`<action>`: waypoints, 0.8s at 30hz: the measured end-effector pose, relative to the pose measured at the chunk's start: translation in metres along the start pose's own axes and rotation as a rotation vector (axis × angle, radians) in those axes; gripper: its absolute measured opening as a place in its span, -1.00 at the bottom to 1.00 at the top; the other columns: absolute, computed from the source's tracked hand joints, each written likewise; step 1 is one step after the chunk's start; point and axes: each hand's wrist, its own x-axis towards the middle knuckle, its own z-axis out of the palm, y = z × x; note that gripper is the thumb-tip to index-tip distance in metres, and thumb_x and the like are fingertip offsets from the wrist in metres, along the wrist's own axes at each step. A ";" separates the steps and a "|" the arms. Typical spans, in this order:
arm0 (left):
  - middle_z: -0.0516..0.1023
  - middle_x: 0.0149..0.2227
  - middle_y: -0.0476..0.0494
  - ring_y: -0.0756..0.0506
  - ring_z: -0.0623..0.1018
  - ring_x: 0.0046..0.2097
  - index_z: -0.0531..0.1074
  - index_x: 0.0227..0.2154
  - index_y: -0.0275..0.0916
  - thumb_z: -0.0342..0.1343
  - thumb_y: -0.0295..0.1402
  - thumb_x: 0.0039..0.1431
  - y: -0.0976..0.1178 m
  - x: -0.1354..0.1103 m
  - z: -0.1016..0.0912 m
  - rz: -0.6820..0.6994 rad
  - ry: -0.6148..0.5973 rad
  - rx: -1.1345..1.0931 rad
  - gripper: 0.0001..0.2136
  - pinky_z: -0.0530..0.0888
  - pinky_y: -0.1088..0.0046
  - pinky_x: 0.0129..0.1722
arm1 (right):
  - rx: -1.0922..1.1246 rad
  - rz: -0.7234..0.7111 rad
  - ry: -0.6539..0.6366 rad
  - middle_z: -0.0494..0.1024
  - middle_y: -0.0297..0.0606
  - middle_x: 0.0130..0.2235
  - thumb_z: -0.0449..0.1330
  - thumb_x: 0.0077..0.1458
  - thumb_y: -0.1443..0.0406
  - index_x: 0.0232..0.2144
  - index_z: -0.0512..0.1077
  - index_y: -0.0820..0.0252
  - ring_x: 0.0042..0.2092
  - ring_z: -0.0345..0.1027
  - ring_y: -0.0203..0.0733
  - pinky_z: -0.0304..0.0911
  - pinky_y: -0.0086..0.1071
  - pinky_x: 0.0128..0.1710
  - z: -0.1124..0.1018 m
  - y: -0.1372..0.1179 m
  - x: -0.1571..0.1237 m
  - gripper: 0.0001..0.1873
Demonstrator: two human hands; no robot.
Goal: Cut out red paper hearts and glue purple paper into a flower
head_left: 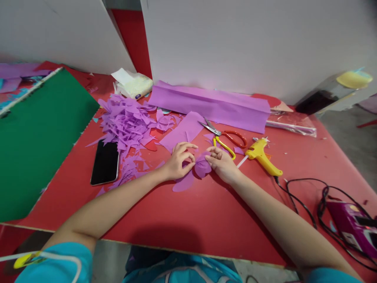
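Note:
A small purple paper flower [203, 167] with rounded petals is between my two hands, just above the red table. My right hand [221, 162] pinches its right side between thumb and fingers. At the flower's left edge, the thumb and index finger of my left hand [179, 161] close on its gathered part, with the other fingers raised. Loose purple paper pieces [183, 184] lie right below. Beyond my hands are a flat purple sheet [184, 129] and scissors [218, 133] with one red and one yellow handle.
A yellow glue gun [262, 155] lies to the right, its black cord running toward a magenta box [352, 226]. Purple scraps [126, 122] heap at the left near a phone [105, 163]. A green board [38, 153] covers the far left. A folded purple roll [209, 106] and tissue pack [134, 84] lie behind.

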 end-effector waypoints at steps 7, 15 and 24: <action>0.37 -0.04 -0.19 -0.15 0.27 0.06 0.34 -0.48 -0.23 0.05 -0.45 0.04 -0.003 -0.001 0.001 -0.038 0.086 0.024 -0.96 0.24 0.14 0.06 | -0.117 -0.012 -0.081 0.40 -0.52 -0.55 0.33 -0.24 0.24 -0.30 0.23 0.12 -0.56 0.26 -0.41 0.17 -0.49 -0.56 0.001 0.000 -0.003 -0.56; 0.36 -0.03 -0.21 -0.15 0.30 0.04 0.34 -0.47 -0.25 0.05 -0.47 0.04 -0.005 -0.001 0.001 -0.080 0.098 0.001 -0.97 0.26 0.13 0.05 | -0.152 -0.126 -0.018 0.35 -0.56 -0.57 0.29 -0.18 0.26 -0.30 0.20 0.10 -0.62 0.19 -0.45 0.06 -0.55 -0.67 -0.001 0.006 -0.002 -0.61; 0.36 -0.03 -0.21 -0.17 0.30 0.04 0.35 -0.50 -0.26 0.06 -0.45 0.04 -0.007 0.000 0.002 -0.128 0.066 -0.003 -0.96 0.24 0.13 0.03 | -0.435 -0.400 0.145 0.33 -0.42 -0.45 0.17 -0.05 0.26 -0.33 0.18 0.10 -0.47 0.24 -0.34 0.24 -0.36 -0.43 0.000 0.005 -0.005 -0.76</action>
